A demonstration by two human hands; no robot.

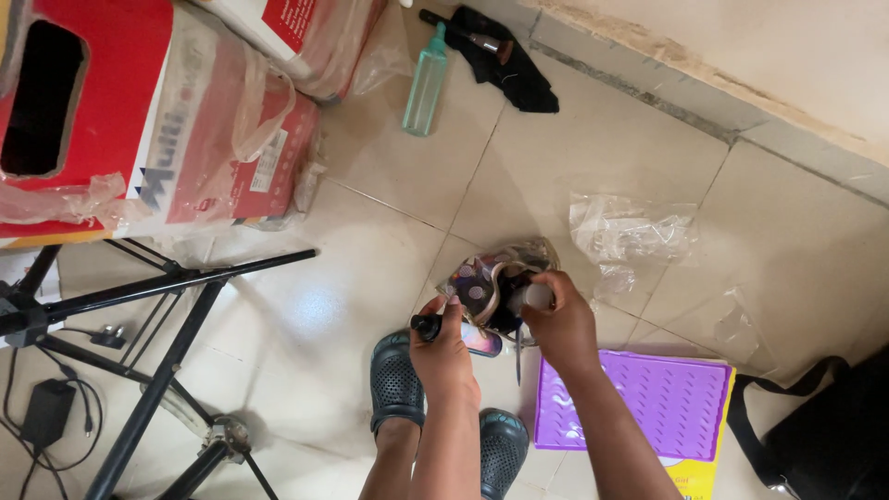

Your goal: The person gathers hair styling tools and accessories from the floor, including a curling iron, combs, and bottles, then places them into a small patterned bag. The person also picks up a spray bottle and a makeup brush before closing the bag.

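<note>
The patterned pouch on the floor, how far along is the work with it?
Already done: the patterned pouch lies open on the tiles, with a purple board and clear plastic wrap beside it. In hand: the left hand holds a small black item, and the right hand grips a pale item at the pouch's mouth. Left: the green spray bottle lies untouched farther off.
</note>
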